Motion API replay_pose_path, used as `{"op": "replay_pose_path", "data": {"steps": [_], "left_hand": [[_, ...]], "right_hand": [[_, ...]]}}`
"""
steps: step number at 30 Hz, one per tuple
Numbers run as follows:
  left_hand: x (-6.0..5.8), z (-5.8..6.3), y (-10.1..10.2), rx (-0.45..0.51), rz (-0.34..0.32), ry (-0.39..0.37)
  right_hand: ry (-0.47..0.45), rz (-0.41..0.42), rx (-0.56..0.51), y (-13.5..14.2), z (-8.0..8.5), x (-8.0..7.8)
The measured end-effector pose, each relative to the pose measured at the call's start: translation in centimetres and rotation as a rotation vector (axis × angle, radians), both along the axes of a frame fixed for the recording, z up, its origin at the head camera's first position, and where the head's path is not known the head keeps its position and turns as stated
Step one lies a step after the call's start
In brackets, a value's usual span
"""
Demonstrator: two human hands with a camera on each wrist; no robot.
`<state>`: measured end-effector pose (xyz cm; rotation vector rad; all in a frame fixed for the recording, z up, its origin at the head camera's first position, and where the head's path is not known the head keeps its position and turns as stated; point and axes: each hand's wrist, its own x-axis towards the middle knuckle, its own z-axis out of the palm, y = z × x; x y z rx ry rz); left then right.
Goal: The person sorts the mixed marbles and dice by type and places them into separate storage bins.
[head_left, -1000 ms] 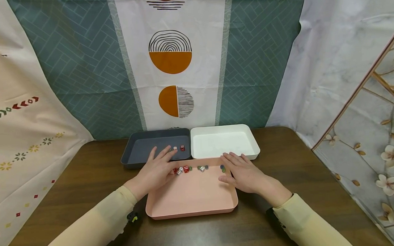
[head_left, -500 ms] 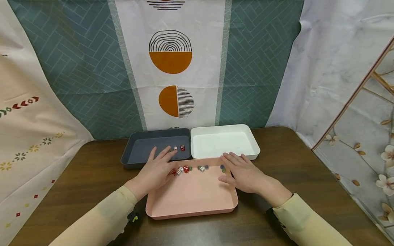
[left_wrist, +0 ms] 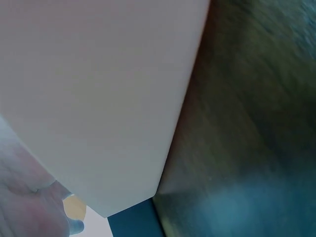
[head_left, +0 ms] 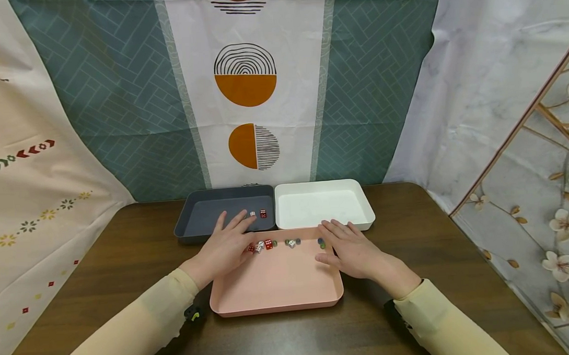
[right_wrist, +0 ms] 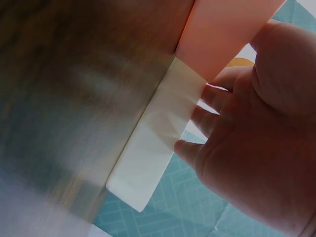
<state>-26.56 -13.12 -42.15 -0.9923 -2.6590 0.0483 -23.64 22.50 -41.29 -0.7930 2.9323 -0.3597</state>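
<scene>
My left hand [head_left: 225, 250] lies over the left side of the pink tray [head_left: 279, 282], fingers spread and pointing toward the dark grey tray [head_left: 215, 206]. Beside its thumb sit several red and white dice, including a red die [head_left: 268, 244]. A white die [head_left: 292, 244] lies between small greenish and bluish pieces near the tray's far wall. Over the right side is my right hand [head_left: 353, 251], fingers extended and thumb apart, near a blue and a green piece [head_left: 322, 245]. Neither hand grips anything. In the left wrist view, the tray wall hides most of the left hand [left_wrist: 29, 202].
Beyond the pink tray, the white tray [head_left: 320, 202] stands right of the dark grey one. A white die [head_left: 253, 214] and a red die [head_left: 263, 214] lie in the grey tray. All trays rest on a brown wooden table [head_left: 427, 235], with patterned cloths hanging behind.
A red die beside the left thumb has shifted slightly left and nearer since one second ago. Both hands hold almost the same position.
</scene>
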Motion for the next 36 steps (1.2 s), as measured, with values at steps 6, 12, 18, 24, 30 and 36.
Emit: {"op": "replay_pose_path", "data": {"steps": [6, 12, 18, 24, 30, 36], "left_hand": [[0.0, 0.4, 0.0, 0.003, 0.012, -0.005], [0.2, 0.9, 0.1, 0.001, 0.022, -0.006], [0.4, 1.4, 0.0, 0.015, 0.030, -0.011], [0.3, 1.9, -0.2, 0.027, 0.032, 0.000], [0.3, 2.3, -0.4, 0.036, 0.044, -0.011], [0.1, 2.8, -0.7, 0.035, 0.053, -0.011]], "right_hand": [[0.003, 0.001, -0.005, 0.1, -0.1, 0.0], [0.006, 0.002, 0.005, 0.1, -0.1, 0.0], [0.010, 0.004, 0.009, 0.1, -0.1, 0.0], [0.006, 0.005, 0.009, 0.0, 0.0, 0.0], [0.007, 0.007, 0.008, 0.0, 0.1, 0.0], [0.006, 0.007, 0.006, 0.0, 0.1, 0.0]]}}
